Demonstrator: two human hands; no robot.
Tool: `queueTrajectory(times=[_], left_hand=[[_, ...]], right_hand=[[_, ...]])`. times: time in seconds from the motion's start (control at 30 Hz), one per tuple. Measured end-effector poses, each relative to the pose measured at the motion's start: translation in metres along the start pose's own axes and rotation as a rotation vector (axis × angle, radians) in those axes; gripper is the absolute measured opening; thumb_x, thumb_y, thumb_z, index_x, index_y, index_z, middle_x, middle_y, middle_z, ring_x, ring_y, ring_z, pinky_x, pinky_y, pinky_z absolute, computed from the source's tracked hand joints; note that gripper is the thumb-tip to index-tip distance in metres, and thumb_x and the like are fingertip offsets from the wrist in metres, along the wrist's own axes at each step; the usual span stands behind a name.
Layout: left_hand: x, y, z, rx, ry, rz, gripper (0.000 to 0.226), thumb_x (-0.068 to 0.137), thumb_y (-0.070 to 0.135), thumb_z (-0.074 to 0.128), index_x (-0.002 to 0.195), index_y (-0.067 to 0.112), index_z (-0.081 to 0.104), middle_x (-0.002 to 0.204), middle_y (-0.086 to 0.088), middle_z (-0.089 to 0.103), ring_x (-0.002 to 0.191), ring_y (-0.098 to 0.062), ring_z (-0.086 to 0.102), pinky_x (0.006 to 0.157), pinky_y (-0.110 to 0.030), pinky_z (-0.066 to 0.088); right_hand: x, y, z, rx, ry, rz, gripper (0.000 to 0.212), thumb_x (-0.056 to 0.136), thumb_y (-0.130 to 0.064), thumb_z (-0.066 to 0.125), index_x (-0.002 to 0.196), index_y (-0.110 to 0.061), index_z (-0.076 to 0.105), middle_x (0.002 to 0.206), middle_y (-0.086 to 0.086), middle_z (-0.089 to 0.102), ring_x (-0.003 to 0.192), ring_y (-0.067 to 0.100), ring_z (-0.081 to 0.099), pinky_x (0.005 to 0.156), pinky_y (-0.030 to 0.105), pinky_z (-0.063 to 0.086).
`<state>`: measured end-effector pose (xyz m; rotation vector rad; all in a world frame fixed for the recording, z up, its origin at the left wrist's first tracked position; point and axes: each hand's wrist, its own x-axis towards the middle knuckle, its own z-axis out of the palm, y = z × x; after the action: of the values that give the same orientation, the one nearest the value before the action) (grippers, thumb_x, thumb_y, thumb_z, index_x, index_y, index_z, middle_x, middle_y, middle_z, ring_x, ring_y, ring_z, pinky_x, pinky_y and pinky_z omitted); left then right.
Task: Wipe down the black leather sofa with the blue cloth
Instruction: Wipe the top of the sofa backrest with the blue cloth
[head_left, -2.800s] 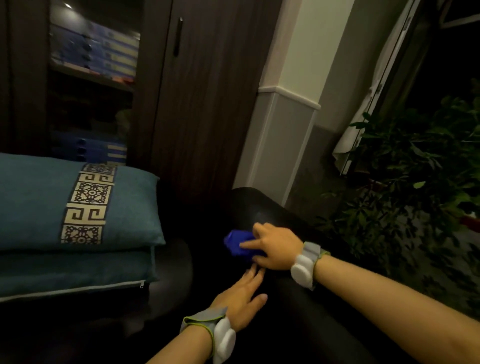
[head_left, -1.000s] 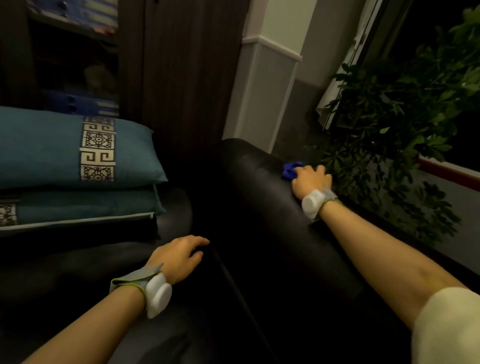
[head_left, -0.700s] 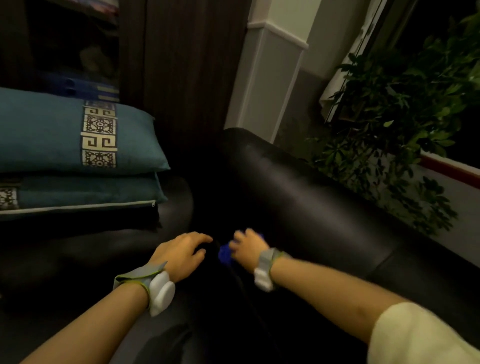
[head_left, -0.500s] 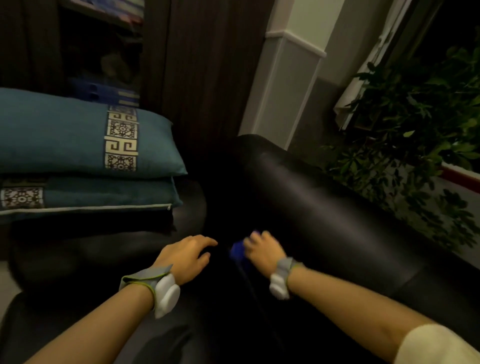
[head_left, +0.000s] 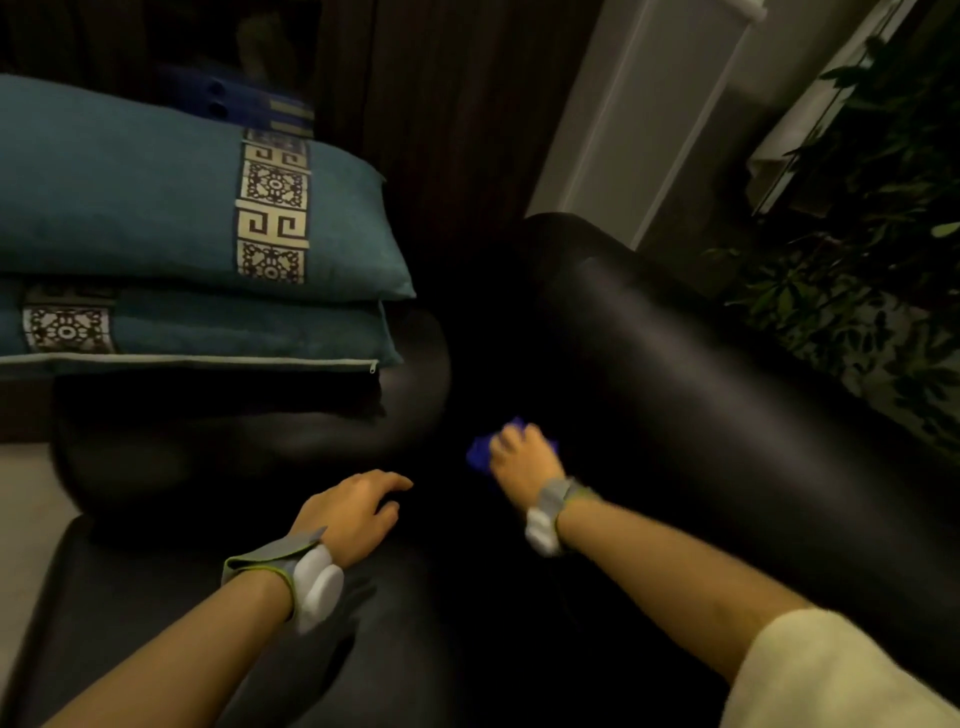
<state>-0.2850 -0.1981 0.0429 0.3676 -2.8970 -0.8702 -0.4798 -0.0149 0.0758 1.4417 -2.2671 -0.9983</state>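
- Right now your right hand (head_left: 524, 460) is clenched around the blue cloth (head_left: 480, 454), pressing it low on the black leather sofa (head_left: 675, 384), where the backrest meets the seat near the corner.
- Only a bunched bit of cloth shows past your knuckles; the rest is hidden under the hand.
- Your left hand (head_left: 353, 512) rests palm down on the seat, just beside the right one, its fingers (head_left: 395, 480) released, loosely spread and grasping nothing.
- Two teal cushions (head_left: 156, 218) are stacked on the sofa arm to your left.
- Leafy plants (head_left: 857, 270) stand behind the backrest at right.
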Motion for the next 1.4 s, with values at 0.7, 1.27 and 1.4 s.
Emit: queueTrajectory(times=[0.7, 1.27, 1.4], left_hand=[[0.0, -0.018, 0.025, 0.024, -0.045, -0.013, 0.041, 0.096, 0.033, 0.048, 0.137, 0.041, 0.049, 0.14, 0.018, 0.05, 0.128, -0.006, 0.049, 0.101, -0.029, 0.044], [-0.007, -0.027, -0.001, 0.028, -0.007, -0.039, 0.041, 0.097, 0.033, 0.048, 0.138, 0.04, 0.048, 0.138, 0.017, 0.052, 0.127, -0.007, 0.05, 0.098, -0.027, 0.045], [0.001, -0.01, -0.003, 0.021, -0.002, 0.003, 0.041, 0.096, 0.033, 0.048, 0.136, 0.041, 0.049, 0.136, 0.018, 0.053, 0.125, -0.007, 0.051, 0.096, -0.027, 0.045]], right_hand=[[-0.006, -0.058, 0.033, 0.043, -0.116, -0.107, 0.037, 0.101, -0.019, 0.036, 0.132, -0.011, 0.055, 0.135, 0.006, 0.047, 0.123, 0.032, 0.039, 0.095, 0.039, 0.035], [-0.019, 0.038, -0.019, -0.033, 0.041, -0.078, 0.033, 0.097, -0.024, 0.039, 0.114, -0.015, 0.066, 0.122, -0.001, 0.054, 0.119, 0.029, 0.043, 0.087, 0.039, 0.036], [-0.031, 0.108, -0.061, -0.035, 0.237, 0.198, 0.02, 0.09, -0.027, 0.056, 0.106, -0.024, 0.067, 0.125, -0.001, 0.056, 0.112, 0.029, 0.05, 0.079, 0.038, 0.038]])
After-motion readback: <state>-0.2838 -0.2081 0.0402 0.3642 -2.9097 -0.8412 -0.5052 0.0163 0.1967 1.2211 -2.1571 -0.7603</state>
